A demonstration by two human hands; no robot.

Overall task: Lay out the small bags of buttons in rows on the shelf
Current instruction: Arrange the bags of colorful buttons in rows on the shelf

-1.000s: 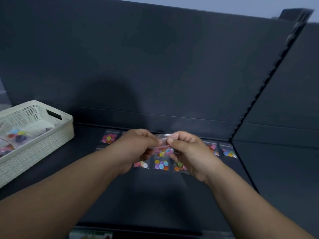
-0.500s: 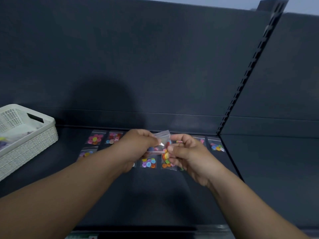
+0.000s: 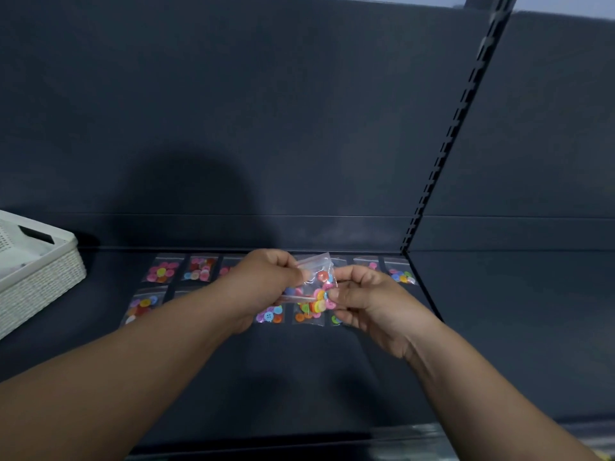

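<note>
A small clear bag of coloured buttons hangs tilted above the dark shelf, pinched between both hands. My left hand grips its left side and my right hand grips its right lower corner. Under the hands, several button bags lie flat in two rows: a back row with a pink-filled bag at its left end and a bag at its right end, and a front row starting at a bag on the left. My arms hide the middle bags.
A white woven basket stands on the shelf at the far left. The dark back panel rises behind the rows. A slotted upright marks the shelf's right end, with another shelf bay beyond it.
The view has swung to the right, so the basket sits further left. The bag has turned from flat to tilted between my hands, and my right hand has shifted to its lower corner.
</note>
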